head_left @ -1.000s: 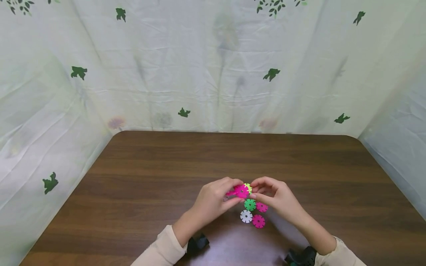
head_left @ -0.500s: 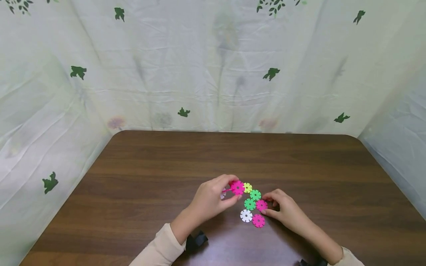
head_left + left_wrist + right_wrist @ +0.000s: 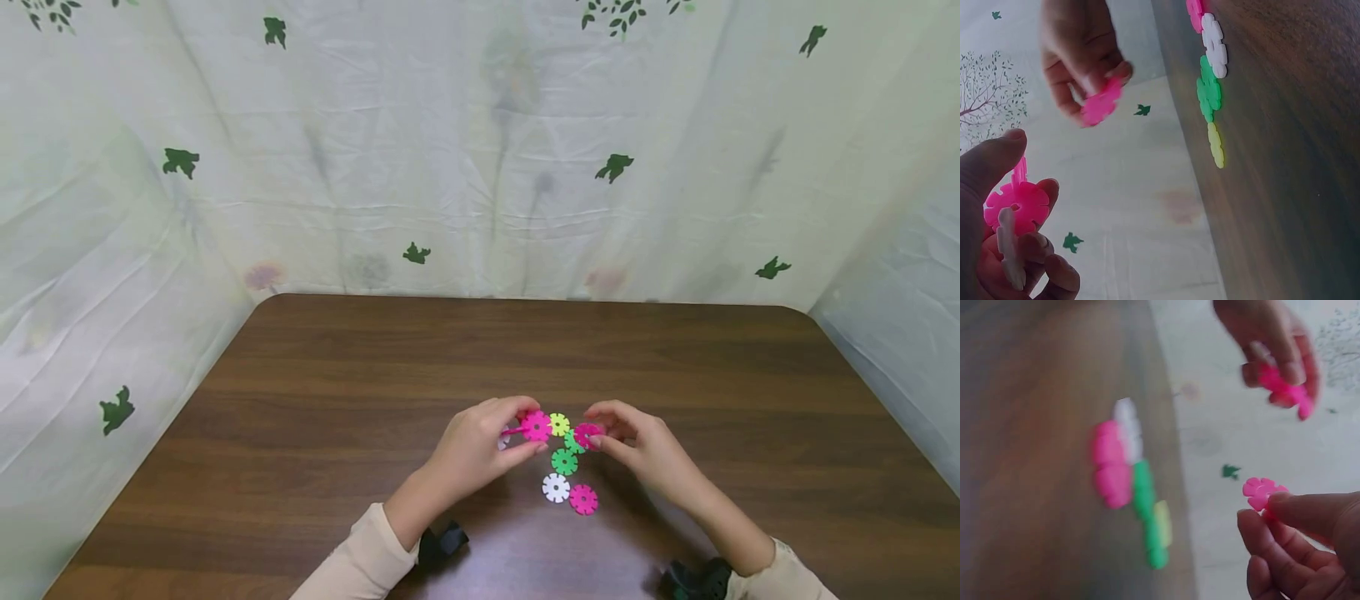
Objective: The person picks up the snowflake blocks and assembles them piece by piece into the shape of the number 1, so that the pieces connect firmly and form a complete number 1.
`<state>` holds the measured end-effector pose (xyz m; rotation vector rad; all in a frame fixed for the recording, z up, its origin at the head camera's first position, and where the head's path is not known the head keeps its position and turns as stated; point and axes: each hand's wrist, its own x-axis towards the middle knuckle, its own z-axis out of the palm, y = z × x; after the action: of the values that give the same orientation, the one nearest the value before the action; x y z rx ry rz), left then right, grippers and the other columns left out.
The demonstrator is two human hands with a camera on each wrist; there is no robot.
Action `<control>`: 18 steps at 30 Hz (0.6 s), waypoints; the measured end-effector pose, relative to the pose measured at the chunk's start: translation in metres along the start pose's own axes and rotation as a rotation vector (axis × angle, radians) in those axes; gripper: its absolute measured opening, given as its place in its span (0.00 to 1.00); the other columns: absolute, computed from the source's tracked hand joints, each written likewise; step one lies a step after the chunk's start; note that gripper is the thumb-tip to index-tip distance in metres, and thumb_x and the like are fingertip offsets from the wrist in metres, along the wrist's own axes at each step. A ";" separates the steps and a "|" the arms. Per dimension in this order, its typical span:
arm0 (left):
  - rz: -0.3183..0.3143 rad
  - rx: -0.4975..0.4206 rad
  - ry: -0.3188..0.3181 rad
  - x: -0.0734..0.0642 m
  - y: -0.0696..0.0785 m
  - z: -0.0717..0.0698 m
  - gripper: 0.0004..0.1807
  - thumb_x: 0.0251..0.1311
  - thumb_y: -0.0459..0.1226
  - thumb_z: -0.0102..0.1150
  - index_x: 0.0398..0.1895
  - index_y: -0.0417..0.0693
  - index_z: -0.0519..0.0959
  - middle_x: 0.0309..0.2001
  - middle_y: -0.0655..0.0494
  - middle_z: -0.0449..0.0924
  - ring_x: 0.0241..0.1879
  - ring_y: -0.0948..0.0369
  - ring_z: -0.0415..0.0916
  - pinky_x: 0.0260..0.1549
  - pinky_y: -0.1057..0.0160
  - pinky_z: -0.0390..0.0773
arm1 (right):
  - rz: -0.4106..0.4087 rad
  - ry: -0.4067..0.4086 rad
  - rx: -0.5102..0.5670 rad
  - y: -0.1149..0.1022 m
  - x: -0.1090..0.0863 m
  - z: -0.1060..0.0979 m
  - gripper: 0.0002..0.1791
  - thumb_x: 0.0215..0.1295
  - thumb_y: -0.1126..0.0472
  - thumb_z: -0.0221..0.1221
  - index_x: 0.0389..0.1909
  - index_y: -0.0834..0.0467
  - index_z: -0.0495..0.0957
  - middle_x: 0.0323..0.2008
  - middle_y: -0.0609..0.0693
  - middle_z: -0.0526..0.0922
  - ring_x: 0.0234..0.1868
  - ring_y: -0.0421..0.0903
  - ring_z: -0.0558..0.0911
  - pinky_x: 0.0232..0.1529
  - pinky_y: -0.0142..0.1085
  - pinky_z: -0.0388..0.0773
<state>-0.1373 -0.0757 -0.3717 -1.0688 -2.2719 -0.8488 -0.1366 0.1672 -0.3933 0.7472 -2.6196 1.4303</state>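
My left hand [image 3: 476, 442] grips a small cluster of joined snowflake-shaped plastic discs. A pink disc [image 3: 1017, 206] faces out, a second pink one stands edge-on to it, and a white disc [image 3: 1009, 250] sits near the palm. Between thumb and fingertips, my right hand [image 3: 645, 446] pinches a single pink disc [image 3: 1261, 492], raised over the table to the right of the cluster. A gap separates the two pink pieces in the left wrist view. Beneath the hands lie loose discs: a yellow one [image 3: 559, 424], a green one [image 3: 565, 462] and another green one partly hidden by the raised disc.
Closer to me on the brown wooden table [image 3: 360, 375] lie a white disc [image 3: 556, 487] and a pink disc [image 3: 583, 500], side by side. A pale curtain [image 3: 480, 183] with green bird shapes hangs behind the far edge. Black wrist straps show at both forearms.
My right hand went from the yellow and green discs to a pink disc on the table, picked it up and raised it toward the left hand. The left hand shifted slightly, still holding its cluster.
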 end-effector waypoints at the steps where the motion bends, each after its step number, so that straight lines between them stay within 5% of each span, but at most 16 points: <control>1: -0.003 0.004 0.000 0.000 0.000 0.000 0.22 0.43 0.43 0.69 0.41 0.43 0.76 0.35 0.57 0.79 0.32 0.65 0.75 0.32 0.71 0.74 | -0.007 0.009 0.018 -0.004 0.002 -0.001 0.11 0.53 0.67 0.62 0.39 0.59 0.76 0.31 0.44 0.79 0.28 0.41 0.78 0.31 0.34 0.76; 14: 0.001 -0.015 -0.006 -0.001 -0.001 -0.001 0.18 0.46 0.41 0.67 0.39 0.44 0.76 0.34 0.59 0.78 0.31 0.68 0.74 0.31 0.73 0.73 | -0.215 0.063 0.085 -0.051 0.016 0.000 0.10 0.49 0.75 0.62 0.31 0.61 0.77 0.28 0.49 0.78 0.28 0.41 0.76 0.31 0.33 0.75; 18: -0.002 -0.038 -0.013 -0.001 0.000 -0.002 0.18 0.46 0.41 0.67 0.40 0.43 0.75 0.35 0.58 0.78 0.32 0.68 0.73 0.32 0.73 0.73 | -0.252 0.086 0.063 -0.050 0.017 0.001 0.10 0.47 0.75 0.63 0.30 0.59 0.78 0.28 0.47 0.78 0.28 0.40 0.76 0.30 0.31 0.74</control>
<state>-0.1368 -0.0776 -0.3715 -1.0921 -2.2761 -0.8917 -0.1288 0.1374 -0.3506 0.9601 -2.3283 1.4420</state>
